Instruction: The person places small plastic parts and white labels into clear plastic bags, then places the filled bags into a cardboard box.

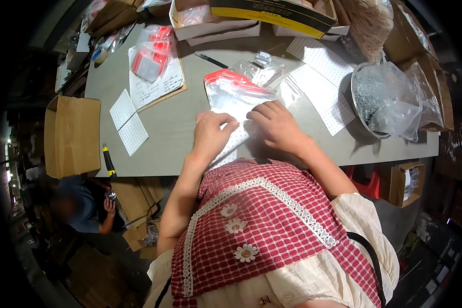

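Observation:
Both my hands work close together over the near edge of the table. My left hand (214, 134) is closed, thumb and forefinger pinching the top of a white sheet of small labels (236, 139) that hangs toward my apron. Just to its right, my right hand (278, 126) has its fingers curled down, fingertips close to the sheet's top edge; what they hold is too small to make out. Directly beyond the hands lies a fanned stack of clear zip bags (231, 84) with red tops, partly hidden by my fingers.
More red-topped bags (152, 54) lie on a clipboard (161, 88) at left. Label sheets (128, 122) rest nearby, a yellow-black cutter (109, 160) at the edge. A metal bowl (358, 105) of small metal parts stands right; cartons (215, 32) line the back. Another person (82, 205) is lower left.

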Action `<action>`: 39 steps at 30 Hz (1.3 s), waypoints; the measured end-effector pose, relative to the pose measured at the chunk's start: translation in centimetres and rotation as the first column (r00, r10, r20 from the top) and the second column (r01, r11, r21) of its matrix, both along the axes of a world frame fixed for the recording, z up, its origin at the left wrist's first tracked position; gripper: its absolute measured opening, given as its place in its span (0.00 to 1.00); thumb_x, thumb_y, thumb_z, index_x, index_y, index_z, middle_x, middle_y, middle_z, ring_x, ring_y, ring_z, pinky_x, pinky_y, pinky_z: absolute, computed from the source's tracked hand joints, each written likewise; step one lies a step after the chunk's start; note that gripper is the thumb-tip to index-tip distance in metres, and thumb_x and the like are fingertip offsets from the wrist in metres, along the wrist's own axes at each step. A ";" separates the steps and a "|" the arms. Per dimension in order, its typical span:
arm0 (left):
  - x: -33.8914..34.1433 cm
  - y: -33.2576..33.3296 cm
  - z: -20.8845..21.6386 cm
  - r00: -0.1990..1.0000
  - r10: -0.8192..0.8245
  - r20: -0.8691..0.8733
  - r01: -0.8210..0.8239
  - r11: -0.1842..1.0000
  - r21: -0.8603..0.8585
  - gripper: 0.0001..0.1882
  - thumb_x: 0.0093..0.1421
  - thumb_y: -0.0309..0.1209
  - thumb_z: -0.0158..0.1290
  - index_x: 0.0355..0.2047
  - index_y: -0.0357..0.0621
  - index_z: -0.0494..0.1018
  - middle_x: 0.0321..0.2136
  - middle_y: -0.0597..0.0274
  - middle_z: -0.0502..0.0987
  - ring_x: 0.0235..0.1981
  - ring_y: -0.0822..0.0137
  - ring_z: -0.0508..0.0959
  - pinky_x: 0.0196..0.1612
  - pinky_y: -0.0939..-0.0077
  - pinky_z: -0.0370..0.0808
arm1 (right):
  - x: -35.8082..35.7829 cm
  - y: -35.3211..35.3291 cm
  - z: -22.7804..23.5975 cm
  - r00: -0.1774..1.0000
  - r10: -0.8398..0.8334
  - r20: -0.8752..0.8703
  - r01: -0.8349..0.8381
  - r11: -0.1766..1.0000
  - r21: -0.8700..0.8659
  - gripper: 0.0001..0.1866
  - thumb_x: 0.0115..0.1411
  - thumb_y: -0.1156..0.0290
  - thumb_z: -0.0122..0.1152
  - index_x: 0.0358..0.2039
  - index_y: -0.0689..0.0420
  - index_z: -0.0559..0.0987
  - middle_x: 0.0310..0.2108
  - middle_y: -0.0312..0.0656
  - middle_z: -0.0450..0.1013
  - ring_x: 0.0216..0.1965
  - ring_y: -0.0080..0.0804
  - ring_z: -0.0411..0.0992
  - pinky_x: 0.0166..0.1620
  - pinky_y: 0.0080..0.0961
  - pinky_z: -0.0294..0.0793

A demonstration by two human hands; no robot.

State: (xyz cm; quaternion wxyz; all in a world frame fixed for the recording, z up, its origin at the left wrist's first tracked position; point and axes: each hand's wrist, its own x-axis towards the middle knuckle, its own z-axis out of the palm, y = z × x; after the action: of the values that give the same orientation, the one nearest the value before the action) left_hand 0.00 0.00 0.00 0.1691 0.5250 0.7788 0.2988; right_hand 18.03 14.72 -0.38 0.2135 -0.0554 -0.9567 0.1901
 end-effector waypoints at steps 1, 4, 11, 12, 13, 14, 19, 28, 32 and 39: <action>-0.2 0.0 -0.3 0.999 -0.018 0.041 0.017 0.999 0.029 0.13 0.58 0.38 0.63 0.32 0.39 0.84 0.27 0.53 0.83 0.30 0.63 0.79 0.39 0.64 0.72 | -0.1 -0.2 0.0 1.000 0.017 -0.007 -0.017 0.999 0.033 0.21 0.45 0.71 0.66 0.43 0.54 0.77 0.41 0.41 0.74 0.46 0.39 0.73 0.52 0.35 0.71; -0.5 0.2 0.2 0.975 0.007 0.222 0.002 0.999 -0.041 0.12 0.58 0.35 0.63 0.32 0.37 0.83 0.22 0.58 0.80 0.24 0.71 0.76 0.30 0.71 0.71 | -0.5 -0.6 -1.0 0.999 0.013 -0.047 -0.009 0.996 0.092 0.16 0.48 0.71 0.62 0.40 0.55 0.77 0.38 0.40 0.74 0.44 0.37 0.73 0.50 0.34 0.71; -0.8 -0.2 -1.7 0.845 0.163 0.509 -0.058 0.975 -0.216 0.10 0.59 0.31 0.63 0.32 0.33 0.82 0.23 0.69 0.79 0.26 0.80 0.73 0.31 0.80 0.70 | 0.0 -1.7 -1.0 0.999 0.023 -0.032 -0.018 0.986 0.168 0.11 0.52 0.69 0.58 0.38 0.54 0.76 0.35 0.39 0.72 0.43 0.36 0.72 0.49 0.34 0.71; -0.8 -0.2 -1.7 0.835 0.163 0.526 -0.047 0.973 -0.225 0.10 0.59 0.31 0.63 0.32 0.33 0.82 0.23 0.69 0.79 0.26 0.80 0.73 0.31 0.80 0.70 | 0.2 -1.8 -1.1 0.999 0.038 -0.032 -0.033 0.988 0.152 0.12 0.51 0.70 0.59 0.38 0.54 0.76 0.36 0.40 0.72 0.43 0.37 0.72 0.49 0.34 0.71; -0.8 -0.3 -1.7 0.823 0.163 0.544 -0.037 0.971 -0.235 0.11 0.59 0.31 0.63 0.32 0.33 0.82 0.23 0.69 0.79 0.27 0.80 0.73 0.31 0.80 0.70 | 0.3 -1.9 -1.3 0.998 0.054 -0.032 -0.049 0.989 0.136 0.12 0.50 0.71 0.59 0.37 0.54 0.76 0.36 0.40 0.72 0.43 0.38 0.72 0.49 0.34 0.71; -0.8 -0.3 -1.7 0.812 0.164 0.560 -0.027 0.969 -0.244 0.11 0.59 0.31 0.63 0.32 0.33 0.82 0.23 0.69 0.79 0.27 0.79 0.73 0.32 0.79 0.70 | 0.4 -1.9 -1.4 0.997 0.069 -0.033 -0.065 0.991 0.120 0.13 0.49 0.72 0.60 0.37 0.55 0.76 0.36 0.40 0.72 0.43 0.39 0.72 0.49 0.34 0.71; -0.6 -0.9 -0.5 0.931 0.103 0.351 -0.009 0.966 -0.258 0.10 0.59 0.33 0.62 0.33 0.38 0.83 0.28 0.61 0.82 0.33 0.69 0.79 0.38 0.71 0.74 | 0.7 0.2 -2.0 0.989 -0.071 -0.130 0.032 0.959 -0.280 0.11 0.53 0.78 0.62 0.38 0.57 0.75 0.35 0.46 0.73 0.41 0.47 0.72 0.46 0.38 0.72; 1.8 1.6 1.6 0.870 -0.464 -0.169 0.427 0.878 -0.216 0.10 0.60 0.31 0.54 0.34 0.38 0.80 0.63 0.49 0.70 0.68 0.46 0.63 0.73 0.51 0.55 | 1.9 2.9 -3.7 0.993 -0.116 0.027 0.118 0.915 -0.386 0.08 0.59 0.74 0.62 0.39 0.59 0.76 0.35 0.47 0.75 0.39 0.48 0.75 0.43 0.38 0.75; 3.3 2.7 0.8 0.798 -0.578 -0.173 0.523 0.805 -0.279 0.11 0.61 0.30 0.52 0.35 0.34 0.80 0.63 0.47 0.70 0.68 0.47 0.64 0.72 0.54 0.57 | 5.5 4.7 -3.2 0.973 -0.206 0.103 0.230 0.875 -0.425 0.08 0.59 0.71 0.64 0.39 0.58 0.78 0.35 0.45 0.77 0.38 0.44 0.77 0.42 0.35 0.77; 4.4 3.6 0.0 0.761 -0.641 -0.102 0.596 0.752 -0.280 0.11 0.59 0.29 0.51 0.31 0.35 0.81 0.64 0.49 0.70 0.67 0.48 0.65 0.70 0.53 0.60 | 6.2 6.8 -2.5 0.919 -0.294 0.262 0.394 0.709 -0.585 0.09 0.61 0.67 0.62 0.37 0.60 0.80 0.29 0.46 0.79 0.28 0.36 0.76 0.36 0.31 0.75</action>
State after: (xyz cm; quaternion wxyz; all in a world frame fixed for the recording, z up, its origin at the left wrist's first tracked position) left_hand 4.40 3.57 -0.04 0.2428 0.7567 0.6016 0.0811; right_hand 24.21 21.54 -2.91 0.1423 -0.3149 -0.8237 0.4496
